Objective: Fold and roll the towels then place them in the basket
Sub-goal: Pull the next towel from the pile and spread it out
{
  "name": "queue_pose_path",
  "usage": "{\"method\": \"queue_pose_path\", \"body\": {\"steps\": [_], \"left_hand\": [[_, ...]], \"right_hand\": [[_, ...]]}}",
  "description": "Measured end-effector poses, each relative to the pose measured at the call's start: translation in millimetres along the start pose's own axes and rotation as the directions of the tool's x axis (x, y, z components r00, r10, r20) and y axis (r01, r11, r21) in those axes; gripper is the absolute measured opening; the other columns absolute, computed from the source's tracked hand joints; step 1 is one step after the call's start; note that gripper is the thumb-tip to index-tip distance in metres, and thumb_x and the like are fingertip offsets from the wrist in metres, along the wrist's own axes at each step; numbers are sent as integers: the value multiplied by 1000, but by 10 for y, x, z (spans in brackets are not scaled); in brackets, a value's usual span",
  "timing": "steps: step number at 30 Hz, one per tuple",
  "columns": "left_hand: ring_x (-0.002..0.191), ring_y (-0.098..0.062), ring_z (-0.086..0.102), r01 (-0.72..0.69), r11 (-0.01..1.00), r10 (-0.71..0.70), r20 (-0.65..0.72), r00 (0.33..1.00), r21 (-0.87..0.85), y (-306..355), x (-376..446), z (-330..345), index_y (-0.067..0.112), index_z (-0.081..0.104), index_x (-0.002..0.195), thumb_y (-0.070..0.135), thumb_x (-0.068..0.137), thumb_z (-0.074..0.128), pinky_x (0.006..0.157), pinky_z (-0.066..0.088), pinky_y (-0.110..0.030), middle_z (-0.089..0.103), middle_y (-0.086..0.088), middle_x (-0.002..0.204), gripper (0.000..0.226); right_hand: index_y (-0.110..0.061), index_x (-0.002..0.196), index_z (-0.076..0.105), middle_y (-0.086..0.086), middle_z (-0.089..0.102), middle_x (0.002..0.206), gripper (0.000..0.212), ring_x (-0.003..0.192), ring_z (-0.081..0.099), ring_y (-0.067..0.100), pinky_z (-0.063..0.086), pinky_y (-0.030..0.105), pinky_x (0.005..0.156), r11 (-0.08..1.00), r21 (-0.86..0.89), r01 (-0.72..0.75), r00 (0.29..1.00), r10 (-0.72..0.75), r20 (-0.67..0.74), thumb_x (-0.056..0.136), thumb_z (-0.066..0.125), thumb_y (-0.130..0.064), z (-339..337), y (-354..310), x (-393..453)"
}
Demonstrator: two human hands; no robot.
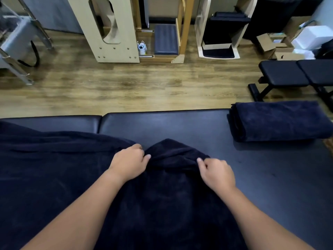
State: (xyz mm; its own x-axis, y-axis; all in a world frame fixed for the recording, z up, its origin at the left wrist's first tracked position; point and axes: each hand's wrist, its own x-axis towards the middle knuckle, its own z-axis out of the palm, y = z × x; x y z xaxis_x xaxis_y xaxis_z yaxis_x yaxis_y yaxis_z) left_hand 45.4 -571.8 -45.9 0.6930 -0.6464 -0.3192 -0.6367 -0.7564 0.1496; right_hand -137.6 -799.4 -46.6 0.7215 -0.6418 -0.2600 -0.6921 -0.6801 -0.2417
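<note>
Stretching across the view, the black padded table point(180, 123) has a smooth, faintly shiny vinyl top split by a seam on the left. We see a large dark navy towel point(54, 168) of soft, plush terry spread over its left and near part, bunched into a hump at its far edge. A second towel, the rolled towel point(281, 121), lies as a thick folded bundle at the table's far right corner, well apart from the hands. The left hand point(128, 162) has its fingers curled and grips the towel's edge beside the hump; the right hand point(218, 173) appears to pinch the fabric on the other side, though its fingertips are partly hidden.
</note>
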Motion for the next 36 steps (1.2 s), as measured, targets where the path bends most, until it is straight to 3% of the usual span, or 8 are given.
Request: {"method": "queue_pose_path", "body": {"steps": [3, 5, 9, 16, 20, 25, 32, 36], "left_hand": [[94, -31, 65, -39, 999, 40, -31, 999, 38, 60, 92, -90, 18, 52, 100, 29, 97, 54, 71, 50, -40, 60, 1, 104, 12], [92, -31, 64, -24, 999, 22, 41, 999, 44, 90, 136, -138, 19, 46, 107, 26, 93, 61, 66, 45, -38, 60, 0, 103, 21], [89, -32, 64, -23, 994, 16, 66, 998, 109, 207, 233, -186, 18, 58, 96, 19, 91, 56, 65, 41, -35, 60, -4, 102, 6], [103, -40, 63, 49, 950, -127, -241, 962, -308, 518, 698, -511, 19, 63, 122, 27, 103, 47, 79, 52, -42, 71, -12, 109, 26], [146, -33, 33, -1, 932, 22, 54, 998, -361, 600, 720, -511, 35, 2, 160, 30, 100, 57, 110, 40, -49, 7, -6, 170, 81], [146, -47, 18, 191, 980, -198, 187, 962, 55, 418, 579, -153, 36, 4, 158, 55, 97, 55, 108, 34, -66, -11, -16, 167, 82], [149, -52, -16, 243, 970, -237, 232, 943, 1, 202, 578, 96, 46, -14, 156, 73, 92, 47, 118, 12, -70, -29, -11, 164, 93], [148, -51, -24, 240, 971, -229, 240, 943, -16, 181, 662, 83, 57, -20, 150, 81, 83, 52, 117, 5, -72, -35, -8, 162, 101]], "right_hand": [[-21, 99, 60, 9, 67, 100, 22, 94, 64, 41, 44, 42, 71, 990, 139, -8, 994, 23, -111, 97, 58, -43, -50, -132, 220], [-38, 133, 48, 3, 62, 119, 49, 109, 62, 37, 49, 42, 83, 997, 73, -10, 989, -1, 147, 89, 67, -42, -138, -239, 369], [-37, 114, 62, 0, 68, 111, 33, 105, 63, 31, 57, 41, 80, 997, -18, 70, 930, -59, 362, 83, 64, -27, -174, -345, 505], [-17, 108, 49, 13, 63, 97, 19, 87, 60, 38, 44, 36, 69, 982, 119, -148, 971, 167, -168, 90, 56, -15, -583, -310, 829], [-18, 130, 39, 11, 62, 106, 40, 93, 62, 38, 41, 37, 66, 998, 30, -57, 991, 61, -123, 95, 59, -22, -511, -313, 889], [-18, 130, 54, 7, 52, 128, 33, 105, 61, 36, 44, 39, 73, 999, -42, 28, 993, -23, 114, 100, 55, -33, -239, -203, 911], [-33, 157, 20, 8, 15, 161, 63, 90, 53, 32, 44, 39, 73, 998, -33, -46, 989, 50, 136, 102, 50, -44, -136, -225, 1225], [-41, 158, -6, 3, 7, 167, 84, 138, 31, 39, 37, 54, 104, 993, -113, 32, 997, -24, 76, 99, 53, -44, -110, -234, 1458]]}}
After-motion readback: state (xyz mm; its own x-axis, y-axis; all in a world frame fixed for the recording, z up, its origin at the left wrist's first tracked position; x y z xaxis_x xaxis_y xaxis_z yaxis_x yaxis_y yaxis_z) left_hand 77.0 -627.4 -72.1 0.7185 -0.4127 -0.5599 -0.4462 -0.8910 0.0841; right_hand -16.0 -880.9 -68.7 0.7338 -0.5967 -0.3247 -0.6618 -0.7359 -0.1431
